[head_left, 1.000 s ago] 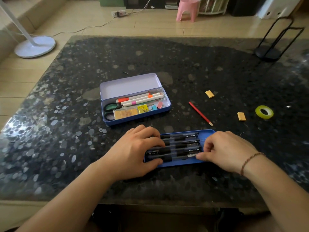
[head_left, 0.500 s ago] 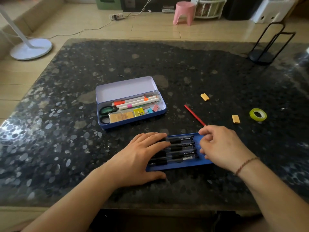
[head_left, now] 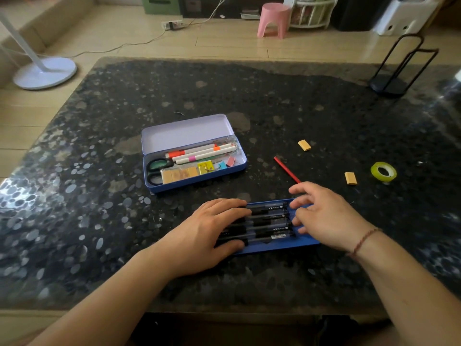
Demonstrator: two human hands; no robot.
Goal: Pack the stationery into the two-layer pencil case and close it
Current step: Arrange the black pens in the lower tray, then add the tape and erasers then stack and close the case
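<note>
The blue pencil case [head_left: 199, 183] lies open at mid-table, its pale lid [head_left: 185, 132] folded back. Inside are scissors, markers, sticky notes and clips. Nearer to me lies the blue inner tray [head_left: 282, 247], filled with several black pens [head_left: 270, 222]. My left hand [head_left: 212, 232] lies flat over the pens' left ends, with its thumb against the tray's front edge. My right hand [head_left: 324, 216] is over the tray's right end, fingers spread and empty. A red pencil [head_left: 287, 169], two tan erasers [head_left: 304, 145] [head_left: 350, 178] and a yellow-green tape roll [head_left: 383, 171] lie loose to the right.
A black wire stand [head_left: 396, 71] is at the table's far right corner. Beyond the table, on the floor, are a white fan base [head_left: 45, 72], a pink stool [head_left: 274, 18] and a power strip with its cable.
My right hand has moved from the tray's front right corner up to its far right end, and its fingers have spread. My left hand has flattened over the pens. The tray has stayed put.
</note>
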